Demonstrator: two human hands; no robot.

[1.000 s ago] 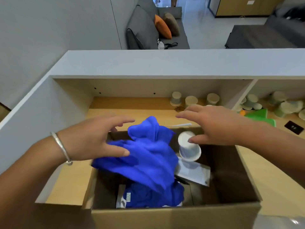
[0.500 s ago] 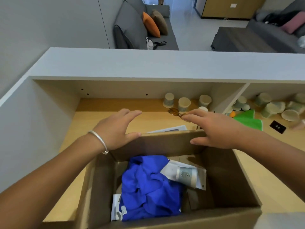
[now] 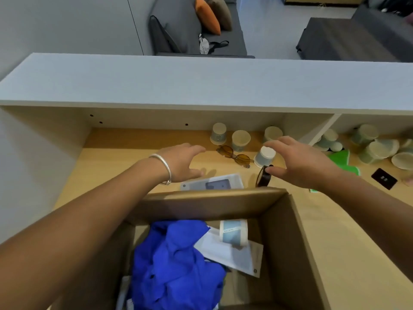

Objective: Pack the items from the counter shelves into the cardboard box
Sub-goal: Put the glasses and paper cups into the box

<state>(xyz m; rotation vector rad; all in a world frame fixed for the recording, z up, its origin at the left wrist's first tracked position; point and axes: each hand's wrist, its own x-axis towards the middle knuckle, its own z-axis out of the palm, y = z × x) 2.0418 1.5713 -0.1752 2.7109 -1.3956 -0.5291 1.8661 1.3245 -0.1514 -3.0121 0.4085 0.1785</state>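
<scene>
Your right hand [image 3: 299,163] hovers spread open over a small upturned cup [image 3: 264,156], thumb beside a dark round thing [image 3: 263,179] too blurred to name; contact is unclear. Your left hand [image 3: 182,162] hangs open and empty above a flat packet [image 3: 212,184], near amber sunglasses [image 3: 233,155]. The cardboard box [image 3: 290,242] sits nearest, its bottom cut off, holding blue cloth [image 3: 174,265], a cup and a card.

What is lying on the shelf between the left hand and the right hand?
In the head view, amber sunglasses lie between the left hand and right hand, on the wooden shelf.
</scene>
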